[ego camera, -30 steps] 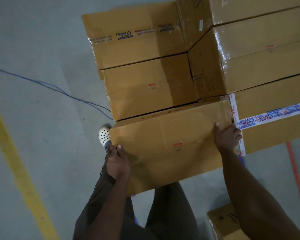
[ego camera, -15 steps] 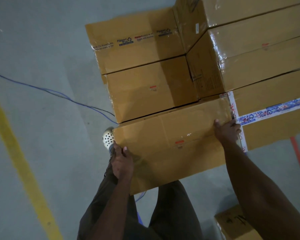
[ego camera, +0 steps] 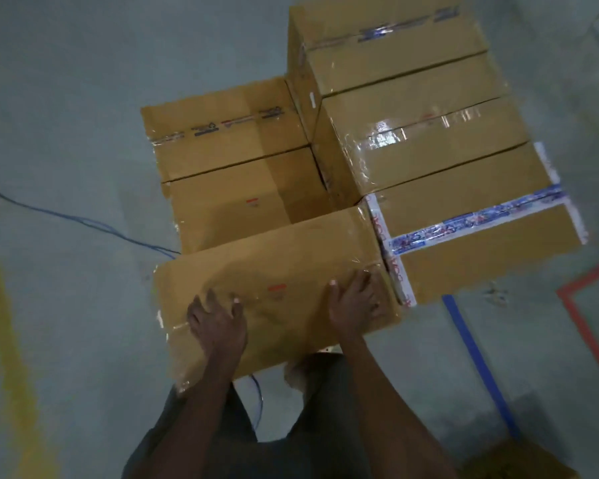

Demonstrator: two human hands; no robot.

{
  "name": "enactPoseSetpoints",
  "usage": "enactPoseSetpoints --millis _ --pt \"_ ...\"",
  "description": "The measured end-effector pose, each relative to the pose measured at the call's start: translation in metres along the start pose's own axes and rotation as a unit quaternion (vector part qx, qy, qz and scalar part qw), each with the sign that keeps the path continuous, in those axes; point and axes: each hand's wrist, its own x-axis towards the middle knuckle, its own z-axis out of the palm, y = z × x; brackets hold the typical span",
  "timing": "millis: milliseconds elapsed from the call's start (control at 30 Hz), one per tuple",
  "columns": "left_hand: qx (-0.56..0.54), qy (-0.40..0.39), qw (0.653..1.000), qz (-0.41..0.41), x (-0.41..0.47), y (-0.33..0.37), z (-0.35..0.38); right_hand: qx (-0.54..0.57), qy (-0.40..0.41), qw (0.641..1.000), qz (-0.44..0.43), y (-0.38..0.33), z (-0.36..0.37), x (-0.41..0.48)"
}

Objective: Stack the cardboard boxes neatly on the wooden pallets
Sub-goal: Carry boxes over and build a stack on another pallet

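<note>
1. Grey concrete floor carries everything in view.
2. Stack of cardboard boxes: the right-hand column stands higher, its tops glossy with clear tape. Two lower boxes sit against its left side, one behind the other.
3. Printed-tape box: at the near right corner of the stack, crossed by a blue-patterned strip, with white lettered tape down its left edge.
4. Near box: plain brown with a small red mark on top. It lies along the near edge of the stack, in front of the two lower boxes. Its right end touches the printed-tape box. What it rests on is hidden.
5. Left hand: palm down on the near box's top, left of centre, fingers spread and straight, gripping nothing.
6. Right hand: palm down on the same top, near its right end, fingers spread and straight, gripping nothing.
7. Floor markings: yellow line at the left, red line at the right, and blue line beside the red.
8. Blue cable: runs across the floor from the left to the stack's base.
</note>
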Motion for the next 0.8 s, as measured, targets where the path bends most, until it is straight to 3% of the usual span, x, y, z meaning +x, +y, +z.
enactPoseSetpoints --millis 67,267,433,567,667,800 --pt "-0.007 0.013 1.000 0.009 -0.036 0.013 0.008 0.012 -0.018 0.998 -0.053 0.018 -0.013 -0.010" --pt "-0.046 -0.059 0.995 0.061 -0.125 0.084 0.034 0.007 -0.020 0.998 -0.063 0.099 -0.083 -0.019" --pt "-0.057 -0.187 0.976 0.097 -0.170 0.113 0.067 -0.027 -0.037 0.997 -0.059 0.184 -0.100 0.002" --pt "-0.135 -0.264 0.954 0.037 -0.198 0.119 0.076 -0.033 -0.066 0.996 -0.057 0.218 -0.124 0.022" --pt "-0.219 -0.245 0.944 -0.040 -0.222 0.128 0.086 -0.022 -0.095 0.989 -0.110 0.234 -0.143 0.038" --pt "-0.360 -0.221 0.895 -0.145 -0.256 0.125 0.105 -0.024 -0.116 0.978 -0.175 0.254 -0.172 0.055"
